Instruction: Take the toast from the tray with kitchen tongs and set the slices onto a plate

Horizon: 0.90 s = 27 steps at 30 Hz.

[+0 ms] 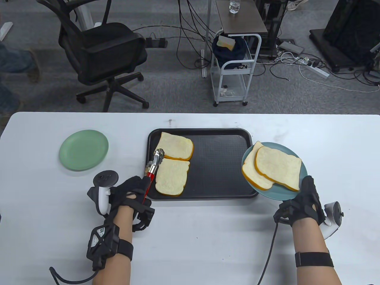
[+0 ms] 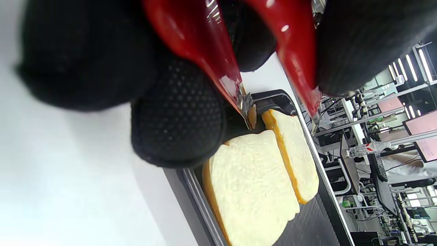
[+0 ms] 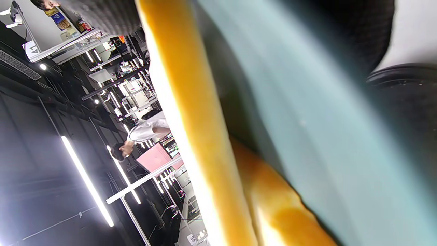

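Observation:
A black tray (image 1: 219,166) holds two toast slices at its left end: a far slice (image 1: 177,146) and a near slice (image 1: 172,177). My left hand (image 1: 133,193) grips red-handled metal tongs (image 1: 155,164); their tips hover at the left edge of the far slice, spread slightly apart. In the left wrist view the tongs (image 2: 239,78) straddle the corner of the far slice (image 2: 293,150), beside the near slice (image 2: 249,191). My right hand (image 1: 302,203) holds a pale blue plate (image 1: 282,194) lifted and tilted beside the tray's right edge, with two overlapping slices (image 1: 276,167) on it.
An empty green plate (image 1: 83,150) lies on the white table (image 1: 207,237) left of the tray. Beyond the table's far edge stand an office chair (image 1: 98,56) and a white cart (image 1: 234,59) among floor cables.

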Each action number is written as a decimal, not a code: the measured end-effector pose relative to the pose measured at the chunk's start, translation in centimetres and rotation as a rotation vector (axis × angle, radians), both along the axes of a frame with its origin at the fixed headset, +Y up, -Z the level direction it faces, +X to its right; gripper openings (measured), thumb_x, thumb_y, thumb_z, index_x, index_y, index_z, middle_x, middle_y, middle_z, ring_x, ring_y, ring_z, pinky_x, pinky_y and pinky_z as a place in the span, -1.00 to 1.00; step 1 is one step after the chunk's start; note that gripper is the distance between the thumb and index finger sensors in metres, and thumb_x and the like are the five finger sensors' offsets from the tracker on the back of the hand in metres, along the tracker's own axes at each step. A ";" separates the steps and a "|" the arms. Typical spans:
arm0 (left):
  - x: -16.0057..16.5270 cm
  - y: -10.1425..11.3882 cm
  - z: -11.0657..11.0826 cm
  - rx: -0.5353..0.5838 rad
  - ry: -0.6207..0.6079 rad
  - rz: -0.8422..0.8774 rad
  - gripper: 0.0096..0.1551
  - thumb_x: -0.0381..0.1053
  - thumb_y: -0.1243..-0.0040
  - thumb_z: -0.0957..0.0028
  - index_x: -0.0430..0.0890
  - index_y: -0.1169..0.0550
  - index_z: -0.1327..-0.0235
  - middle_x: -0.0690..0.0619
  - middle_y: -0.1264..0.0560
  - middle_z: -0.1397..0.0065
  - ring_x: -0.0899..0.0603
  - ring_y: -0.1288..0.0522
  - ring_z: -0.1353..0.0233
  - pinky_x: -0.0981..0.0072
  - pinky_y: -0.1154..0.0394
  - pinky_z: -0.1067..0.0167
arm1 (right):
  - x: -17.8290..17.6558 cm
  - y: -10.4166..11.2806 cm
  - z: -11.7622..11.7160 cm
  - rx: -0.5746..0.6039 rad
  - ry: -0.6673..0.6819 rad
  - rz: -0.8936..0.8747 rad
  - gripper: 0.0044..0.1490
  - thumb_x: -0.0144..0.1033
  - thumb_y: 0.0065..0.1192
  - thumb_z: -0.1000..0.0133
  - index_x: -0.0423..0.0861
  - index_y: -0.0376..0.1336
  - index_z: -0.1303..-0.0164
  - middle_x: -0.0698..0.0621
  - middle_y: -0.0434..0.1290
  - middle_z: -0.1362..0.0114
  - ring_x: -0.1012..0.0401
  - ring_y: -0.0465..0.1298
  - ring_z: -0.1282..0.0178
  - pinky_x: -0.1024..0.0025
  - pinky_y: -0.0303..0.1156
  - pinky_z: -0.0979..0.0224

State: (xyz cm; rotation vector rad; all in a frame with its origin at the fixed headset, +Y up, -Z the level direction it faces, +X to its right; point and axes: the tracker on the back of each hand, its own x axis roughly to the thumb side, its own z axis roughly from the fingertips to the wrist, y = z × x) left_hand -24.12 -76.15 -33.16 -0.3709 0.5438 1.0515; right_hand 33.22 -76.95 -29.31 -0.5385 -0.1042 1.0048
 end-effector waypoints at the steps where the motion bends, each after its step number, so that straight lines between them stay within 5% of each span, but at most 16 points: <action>1: 0.1 -0.1 -0.3 -0.002 0.002 -0.002 -0.16 0.36 -0.40 0.12 0.01 -0.43 -0.37 -0.15 -0.64 -0.32 -0.17 -0.86 0.25 0.15 -0.77 0.46 | 0.0 0.0 0.0 0.000 0.000 0.002 -0.37 0.13 -0.11 -0.12 0.01 0.02 -0.29 -0.18 0.46 -0.23 0.00 0.71 0.11 0.01 0.59 -0.06; 19: -1.0 -3.0 -5.2 -0.045 0.079 0.175 -0.28 0.23 -0.41 0.06 0.03 -0.47 -0.34 -0.18 -0.71 -0.17 -0.14 -0.84 0.31 0.12 -0.75 0.47 | 0.3 -0.7 -0.1 -0.028 -0.018 0.007 -0.38 0.13 -0.11 -0.12 0.01 0.02 -0.29 -0.18 0.46 -0.23 0.00 0.71 0.11 0.01 0.59 -0.06; 22: -1.3 -2.5 -4.9 -0.007 0.084 0.220 -0.31 0.21 -0.41 0.06 0.04 -0.48 -0.33 -0.17 -0.72 -0.16 -0.14 -0.85 0.31 0.11 -0.75 0.45 | 0.3 -0.8 0.0 -0.033 -0.022 0.002 -0.38 0.13 -0.11 -0.12 0.01 0.02 -0.29 -0.18 0.46 -0.23 0.00 0.71 0.11 0.01 0.59 -0.05; 27: -1.4 1.3 -4.1 0.091 0.074 0.286 -0.33 0.21 -0.40 0.04 0.07 -0.48 -0.32 -0.15 -0.71 -0.16 -0.12 -0.85 0.31 0.12 -0.76 0.45 | 0.3 -0.7 0.0 -0.035 -0.022 0.000 -0.38 0.13 -0.11 -0.13 0.01 0.02 -0.29 -0.18 0.46 -0.23 0.00 0.71 0.11 0.01 0.59 -0.06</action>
